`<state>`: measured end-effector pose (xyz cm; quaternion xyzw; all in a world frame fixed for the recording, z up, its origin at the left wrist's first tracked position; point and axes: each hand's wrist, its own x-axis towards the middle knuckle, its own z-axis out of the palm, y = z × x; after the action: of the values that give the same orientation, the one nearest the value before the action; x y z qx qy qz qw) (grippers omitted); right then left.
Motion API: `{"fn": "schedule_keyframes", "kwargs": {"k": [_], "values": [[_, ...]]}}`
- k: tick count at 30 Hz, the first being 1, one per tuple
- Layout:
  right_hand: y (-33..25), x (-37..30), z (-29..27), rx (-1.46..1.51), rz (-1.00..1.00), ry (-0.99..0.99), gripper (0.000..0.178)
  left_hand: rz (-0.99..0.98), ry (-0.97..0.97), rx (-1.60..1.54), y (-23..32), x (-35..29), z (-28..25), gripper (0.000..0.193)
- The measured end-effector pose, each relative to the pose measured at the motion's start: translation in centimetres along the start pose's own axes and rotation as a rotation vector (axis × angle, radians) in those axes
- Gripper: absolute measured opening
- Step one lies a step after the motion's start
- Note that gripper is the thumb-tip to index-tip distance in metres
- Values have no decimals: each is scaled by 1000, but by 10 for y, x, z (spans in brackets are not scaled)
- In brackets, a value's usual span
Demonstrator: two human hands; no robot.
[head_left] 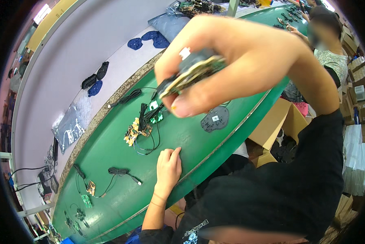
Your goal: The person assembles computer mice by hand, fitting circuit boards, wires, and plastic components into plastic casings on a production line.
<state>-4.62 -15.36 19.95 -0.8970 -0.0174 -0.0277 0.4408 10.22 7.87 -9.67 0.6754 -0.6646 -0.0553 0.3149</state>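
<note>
Far left, a clear plastic bag (70,128) lies flat on the pale ledge beside the green worktop (117,187), off the work surface so it doesn't crowd the parts. Low on the worktop sit small circuit boards with wires (87,193) and a coiled black cable (123,173), spaced apart in a row, likely so each set stays separate. Higher up, black and blue flat pads (96,80) rest on the ledge, more blue ones (150,40) beyond. Mid worktop, a tangle of bundled black cables and yellow-green boards (143,122) lies in a loose pile within easy reach of both hands. The left hand (168,168) rests palm down on the worktop near its front edge, fingers loosely curled, gripping nothing; it looks like a brace to steady the body. Right of the pile a dark flat round cover (215,118) lies alone on the green. The right hand (239,65) is raised close to the camera, well above the worktop, closed around a small circuit board (192,73); thumb beneath and fingers on top pinch it edge-on, so it's tilted toward the eyes, probably for a close look. A dark part clings to the board, blurred, can't tell what. Under the worktop edge stand open cardboard boxes (272,126), placed below for storage. Far right, another person (331,49) works at the same worktop, with stacked boxes (359,73) behind.
</note>
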Motion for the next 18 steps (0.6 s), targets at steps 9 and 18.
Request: {"fn": "schedule_keyframes", "kwargs": {"k": [9,18], "values": [[34,24,33,21,41,-232,26,-58,-77,239,-1,-41,-46,39],[88,-30,41,-18,-170,-76,20,-235,154,-922,52,86,24,26]]}}
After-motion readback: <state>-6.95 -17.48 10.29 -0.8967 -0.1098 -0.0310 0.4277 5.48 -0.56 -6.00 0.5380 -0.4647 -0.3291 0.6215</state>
